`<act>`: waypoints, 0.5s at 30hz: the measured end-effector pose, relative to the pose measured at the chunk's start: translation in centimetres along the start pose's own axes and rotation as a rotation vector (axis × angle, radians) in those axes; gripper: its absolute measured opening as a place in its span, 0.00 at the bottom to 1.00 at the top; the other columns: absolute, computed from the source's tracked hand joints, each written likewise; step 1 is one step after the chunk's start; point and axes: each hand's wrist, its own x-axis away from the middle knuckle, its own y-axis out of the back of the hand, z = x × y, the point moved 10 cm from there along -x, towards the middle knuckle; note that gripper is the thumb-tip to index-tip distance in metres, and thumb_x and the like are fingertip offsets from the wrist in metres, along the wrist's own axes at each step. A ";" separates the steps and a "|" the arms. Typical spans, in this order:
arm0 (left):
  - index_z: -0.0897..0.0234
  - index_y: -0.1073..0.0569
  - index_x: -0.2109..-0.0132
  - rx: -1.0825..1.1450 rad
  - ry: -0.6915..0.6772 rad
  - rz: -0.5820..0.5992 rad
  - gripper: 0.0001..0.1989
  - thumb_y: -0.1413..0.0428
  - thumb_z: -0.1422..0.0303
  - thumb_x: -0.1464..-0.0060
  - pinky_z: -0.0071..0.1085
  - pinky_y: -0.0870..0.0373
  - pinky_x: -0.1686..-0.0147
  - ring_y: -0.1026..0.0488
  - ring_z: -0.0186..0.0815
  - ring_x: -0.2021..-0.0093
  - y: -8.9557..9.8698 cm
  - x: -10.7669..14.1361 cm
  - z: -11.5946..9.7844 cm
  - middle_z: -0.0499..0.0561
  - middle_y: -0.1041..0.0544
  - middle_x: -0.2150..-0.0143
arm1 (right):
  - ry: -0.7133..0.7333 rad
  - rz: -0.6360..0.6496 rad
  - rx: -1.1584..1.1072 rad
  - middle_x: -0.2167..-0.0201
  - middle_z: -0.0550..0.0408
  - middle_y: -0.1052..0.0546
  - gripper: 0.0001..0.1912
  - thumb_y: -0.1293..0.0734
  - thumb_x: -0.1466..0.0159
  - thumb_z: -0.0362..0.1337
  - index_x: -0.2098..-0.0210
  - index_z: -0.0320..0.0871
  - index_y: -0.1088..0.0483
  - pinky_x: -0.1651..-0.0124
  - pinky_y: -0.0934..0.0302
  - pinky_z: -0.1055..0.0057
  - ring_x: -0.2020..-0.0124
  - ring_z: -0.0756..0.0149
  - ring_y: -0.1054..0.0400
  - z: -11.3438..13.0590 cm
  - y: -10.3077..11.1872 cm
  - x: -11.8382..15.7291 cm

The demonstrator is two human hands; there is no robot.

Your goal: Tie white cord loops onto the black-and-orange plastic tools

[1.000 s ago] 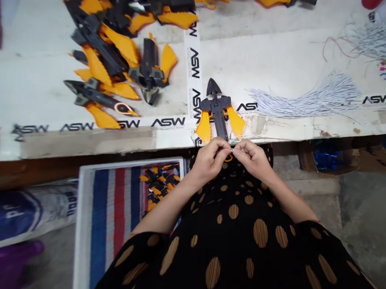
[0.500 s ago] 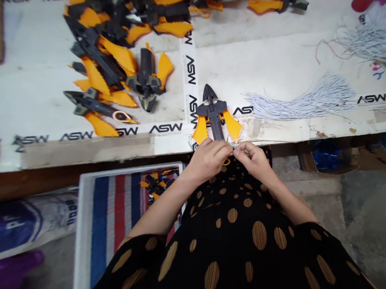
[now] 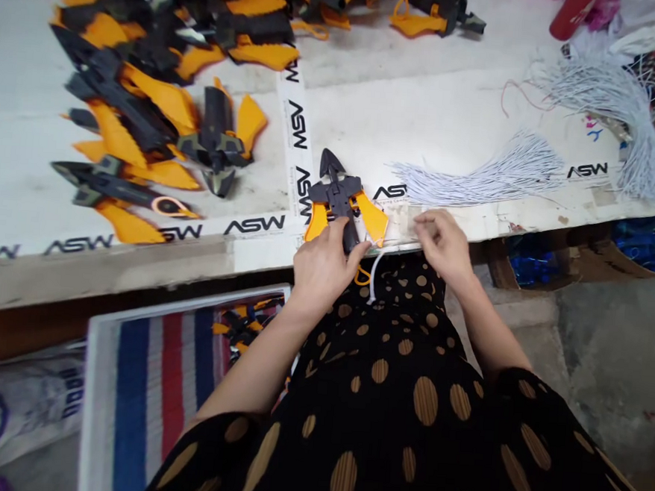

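A black toy with orange wings (image 3: 338,192) lies at the table's front edge, its pointed tip away from me. My left hand (image 3: 326,264) grips its near end, thumb on one side and fingers on the other. An orange loop (image 3: 363,276) and a white tie (image 3: 375,275) hang off that end over the edge. To the right, my right hand (image 3: 443,242) is raised by the edge, apart from the toy, with thumb and fingers apart and nothing visible between them. A bundle of white ties (image 3: 483,178) lies behind my right hand.
More black and orange toys (image 3: 140,105) are heaped on the table (image 3: 361,91) at left and back. Another white tie bundle (image 3: 607,89) and a red object (image 3: 572,14) lie at right. Below the edge are a striped-lined container (image 3: 144,382) and a cardboard box (image 3: 584,267).
My hands were together at the toy's near end. My right hand has moved off to the right and opened; my left has shifted onto the toy. The white tie now hangs visibly. The view has shifted right.
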 end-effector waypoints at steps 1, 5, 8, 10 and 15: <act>0.65 0.34 0.35 -0.031 0.040 0.011 0.30 0.50 0.51 0.35 0.41 0.29 0.58 0.21 0.52 0.57 -0.4 -0.1 0.1 0.63 0.20 0.53 | 0.000 -0.039 0.123 0.53 0.50 0.24 0.09 0.36 0.30 0.41 0.55 0.45 0.28 0.58 0.35 0.68 0.65 0.66 0.31 -0.6 0.7 -0.8; 0.62 0.37 0.32 -0.059 0.181 -0.011 0.31 0.48 0.56 0.39 0.41 0.28 0.59 0.20 0.52 0.61 -0.9 0.3 2.3 0.58 0.19 0.60 | -0.009 -0.011 0.420 0.52 0.50 0.25 0.09 0.37 0.29 0.40 0.56 0.46 0.27 0.60 0.38 0.68 0.60 0.61 0.30 -2.3 0.4 -3.3; 0.62 0.34 0.34 -0.011 0.216 -0.115 0.31 0.47 0.57 0.43 0.42 0.27 0.58 0.20 0.51 0.61 -0.3 2.5 6.0 0.57 0.19 0.59 | 0.004 0.035 0.469 0.55 0.49 0.26 0.10 0.39 0.28 0.40 0.59 0.45 0.27 0.63 0.41 0.69 0.61 0.61 0.31 -2.6 -0.6 -3.9; 0.64 0.33 0.36 0.051 0.199 -0.191 0.32 0.45 0.58 0.46 0.43 0.26 0.55 0.21 0.51 0.58 -0.2 5.5 9.3 0.59 0.20 0.56 | 0.008 0.059 0.468 0.54 0.48 0.26 0.09 0.40 0.27 0.39 0.59 0.44 0.28 0.63 0.42 0.68 0.62 0.62 0.32 -2.7 -1.0 -3.9; 0.60 0.35 0.37 0.069 0.428 -0.289 0.33 0.42 0.55 0.49 0.48 0.24 0.55 0.21 0.53 0.56 -1.3 17.8 19.4 0.56 0.22 0.56 | -0.043 0.023 0.366 0.57 0.47 0.26 0.05 0.39 0.28 0.35 0.60 0.44 0.33 0.61 0.43 0.66 0.64 0.62 0.33 -4.1 -0.1 -3.8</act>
